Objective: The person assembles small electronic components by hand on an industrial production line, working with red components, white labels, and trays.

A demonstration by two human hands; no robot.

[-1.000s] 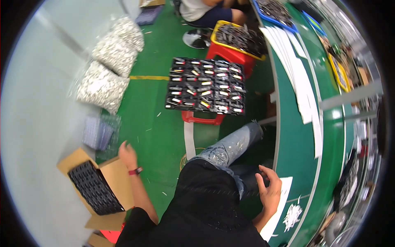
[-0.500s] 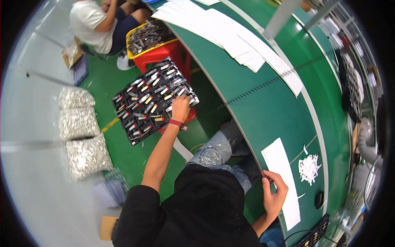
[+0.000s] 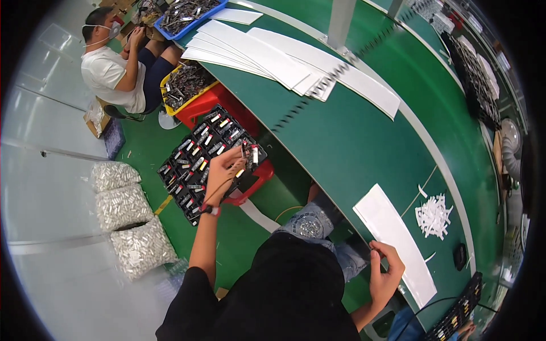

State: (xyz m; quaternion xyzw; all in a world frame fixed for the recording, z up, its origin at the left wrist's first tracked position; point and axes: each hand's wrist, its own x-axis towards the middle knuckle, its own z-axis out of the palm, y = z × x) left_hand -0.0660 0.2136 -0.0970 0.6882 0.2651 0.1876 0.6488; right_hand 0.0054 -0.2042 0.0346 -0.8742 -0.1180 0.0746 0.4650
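My left hand (image 3: 222,176) is raised over the near right corner of a black compartment tray (image 3: 185,210). Its thumb and fingers pinch a small dark part with a trace of red (image 3: 245,149), too small to name. Rows of small slim pieces with white, yellow and red ends (image 3: 200,163) lie in the tray, which sits on a red stool (image 3: 259,182). At the edge of the green table (image 3: 318,145), my right hand (image 3: 387,275) has thumb and forefinger curled together beside a white sheet (image 3: 392,241); what they hold, if anything, cannot be made out.
Long white sheets (image 3: 267,54) overlap at the table's far end. White strips (image 3: 433,216) form a pile at right, near a small black object (image 3: 459,257). A yellow bin (image 3: 168,94) and a blue bin (image 3: 213,12) hold metal parts. Filled clear bags (image 3: 142,250) lie left; a co-worker (image 3: 122,74) sits beyond.
My left hand has lifted from the tray, now with a small dark part at its fingertips. The view has shifted, bringing more of the co-worker and the blue bin into sight. My right hand keeps its pose.
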